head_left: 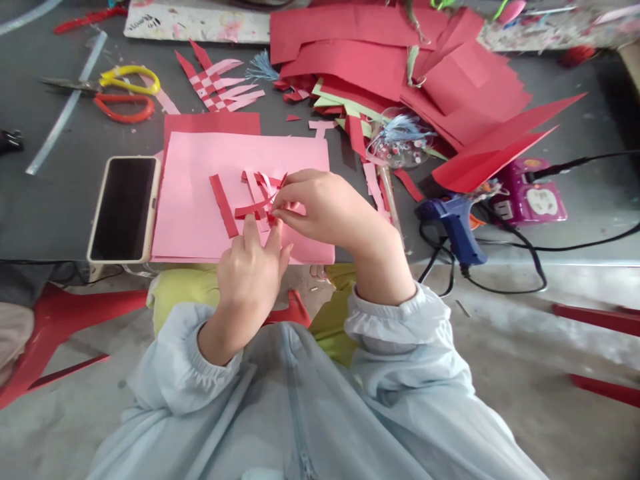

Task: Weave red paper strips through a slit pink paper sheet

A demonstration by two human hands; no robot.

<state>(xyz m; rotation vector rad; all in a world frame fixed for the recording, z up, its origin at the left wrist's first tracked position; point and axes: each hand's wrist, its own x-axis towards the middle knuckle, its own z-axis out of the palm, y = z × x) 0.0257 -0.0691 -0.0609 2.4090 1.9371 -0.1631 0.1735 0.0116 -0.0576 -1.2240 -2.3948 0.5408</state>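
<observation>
Red and pink paper strips [257, 193] cross one another on a stack of pink paper [190, 173] in front of me. With its fingers stretched out, my left hand [253, 267] presses the near ends of these strips against the sheet. My right hand [310, 203] comes in from the right, its thumb and fingertips pinched on a red paper strip [247, 209] that lies across the others. A loose red strip [224, 205] rests just left of them. My fingers hide part of the crossed strips.
A phone [124, 210] lies left of the stack, scissors [107, 92] beyond it. A woven paper piece [217, 83] and red paper sheets [350, 67] are at the back. To the right are a blue glue gun [457, 227], its cables, and a purple box [533, 197].
</observation>
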